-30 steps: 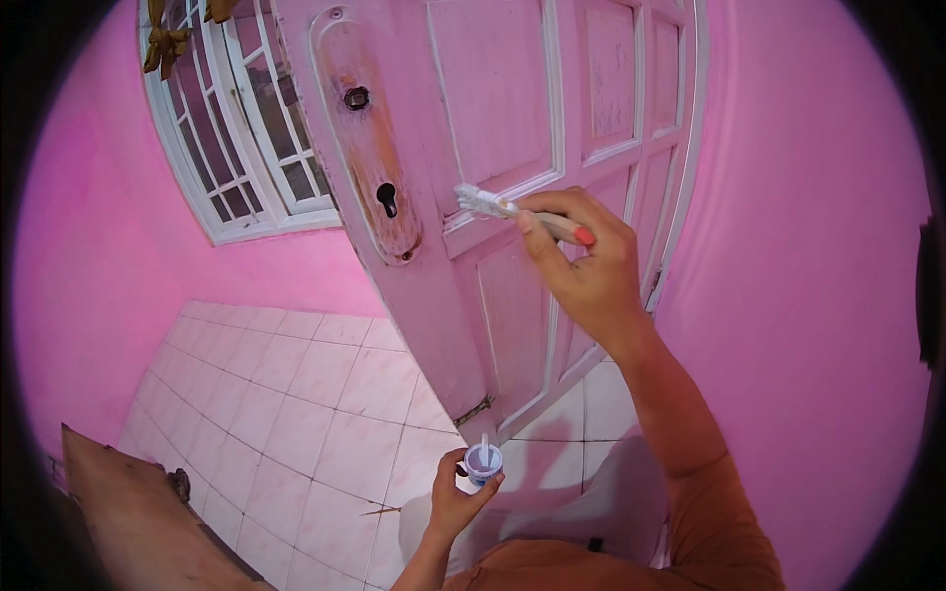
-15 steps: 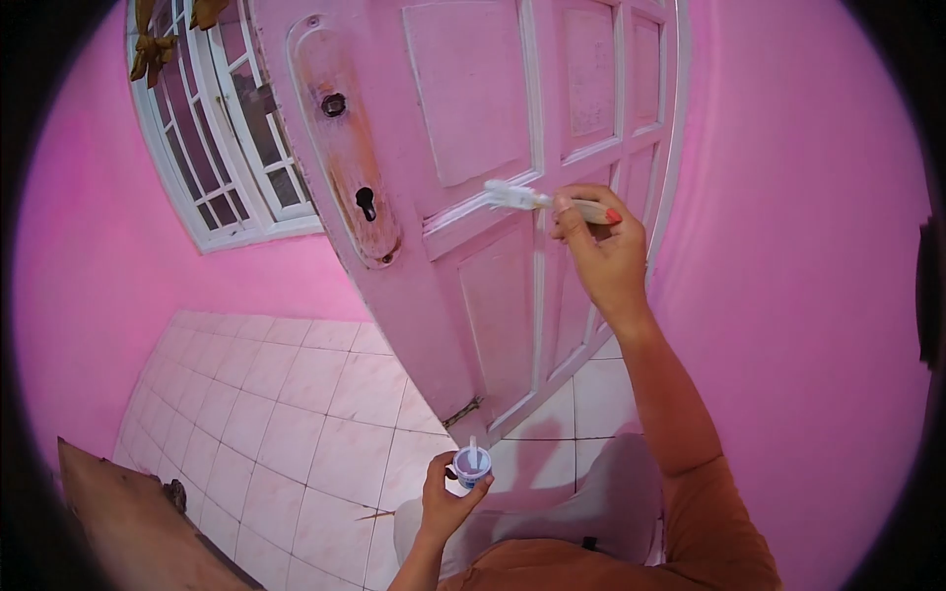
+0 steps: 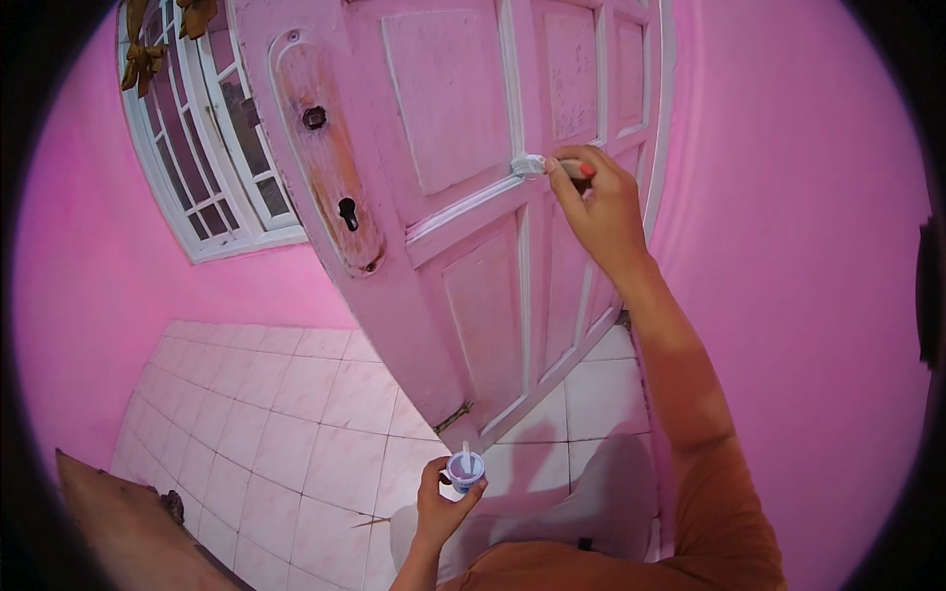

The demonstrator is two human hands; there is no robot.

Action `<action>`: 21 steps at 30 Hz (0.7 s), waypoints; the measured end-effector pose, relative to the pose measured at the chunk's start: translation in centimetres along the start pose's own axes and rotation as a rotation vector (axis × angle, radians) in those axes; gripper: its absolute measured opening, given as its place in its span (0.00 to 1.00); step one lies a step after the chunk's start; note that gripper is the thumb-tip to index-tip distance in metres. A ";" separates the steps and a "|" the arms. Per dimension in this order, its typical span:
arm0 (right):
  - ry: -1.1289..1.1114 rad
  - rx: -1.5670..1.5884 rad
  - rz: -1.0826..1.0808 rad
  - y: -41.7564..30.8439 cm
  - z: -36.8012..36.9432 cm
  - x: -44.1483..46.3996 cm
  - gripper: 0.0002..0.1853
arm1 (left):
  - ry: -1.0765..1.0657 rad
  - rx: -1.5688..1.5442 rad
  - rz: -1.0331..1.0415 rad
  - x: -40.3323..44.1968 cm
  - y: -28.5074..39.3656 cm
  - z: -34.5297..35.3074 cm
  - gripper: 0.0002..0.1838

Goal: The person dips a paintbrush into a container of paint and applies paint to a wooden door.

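My right hand (image 3: 598, 202) is closed around the handle of a paintbrush (image 3: 532, 164), whose red handle end points back toward me. White bristles press on the white moulding at a panel corner of the pink door (image 3: 463, 231). Low in the view, my left hand (image 3: 441, 507) grips a small paint cup (image 3: 466, 471) by its sides. Inside the cup is pale paint, and a white stick (image 3: 466, 455) stands up out of it. White paint lies along the horizontal ledge (image 3: 463, 219) left of the brush.
A worn lock plate (image 3: 330, 158) with a keyhole sits on the door's left edge. Behind is a white-framed window (image 3: 222, 212). White tiles (image 3: 266, 424) cover the floor, a brown wooden piece (image 3: 128, 522) is at lower left, and a pink wall (image 3: 788, 246) rises on the right.
The brush in my right hand has moved right and slightly up along the ledge to the panel corner. My left hand keeps the cup at about the same place. The view has shifted slightly.
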State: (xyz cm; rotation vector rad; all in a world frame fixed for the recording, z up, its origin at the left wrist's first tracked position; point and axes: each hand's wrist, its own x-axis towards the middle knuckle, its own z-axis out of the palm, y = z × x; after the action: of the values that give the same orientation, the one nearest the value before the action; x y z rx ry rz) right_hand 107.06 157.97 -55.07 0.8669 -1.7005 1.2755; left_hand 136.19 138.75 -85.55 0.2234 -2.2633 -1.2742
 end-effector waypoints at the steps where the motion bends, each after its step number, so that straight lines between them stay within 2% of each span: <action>1: -0.001 -0.003 -0.003 0.1 -0.1 0.9 0.09 | 0.001 0.005 -0.011 0.0 0.0 0.1 0.31; 7: 0.125 0.030 -0.215 -0.9 -0.7 7.2 0.09 | -0.013 -0.002 -0.018 0.0 -0.3 0.3 0.31; 9: 0.235 -0.052 -0.441 -1.3 -0.9 8.7 0.10 | -0.012 -0.008 -0.034 0.1 -0.2 0.2 0.31; 13: 0.188 -0.100 -0.469 -0.6 -0.5 8.6 0.09 | 0.002 -0.026 -0.032 0.3 0.0 0.4 0.32; 18: -0.026 -0.145 -0.258 0.8 -0.9 3.5 0.08 | -0.001 -0.041 -0.036 0.2 -0.4 0.4 0.32; 21: -0.032 -0.134 -0.190 -0.6 -1.5 3.0 0.08 | 0.001 -0.043 -0.022 0.2 -0.8 0.3 0.33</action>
State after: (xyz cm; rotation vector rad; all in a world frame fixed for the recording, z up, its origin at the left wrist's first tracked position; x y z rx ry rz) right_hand 106.59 159.17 -51.89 0.9477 -1.6645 1.0144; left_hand 135.74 138.47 -86.25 0.2342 -2.2358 -1.3326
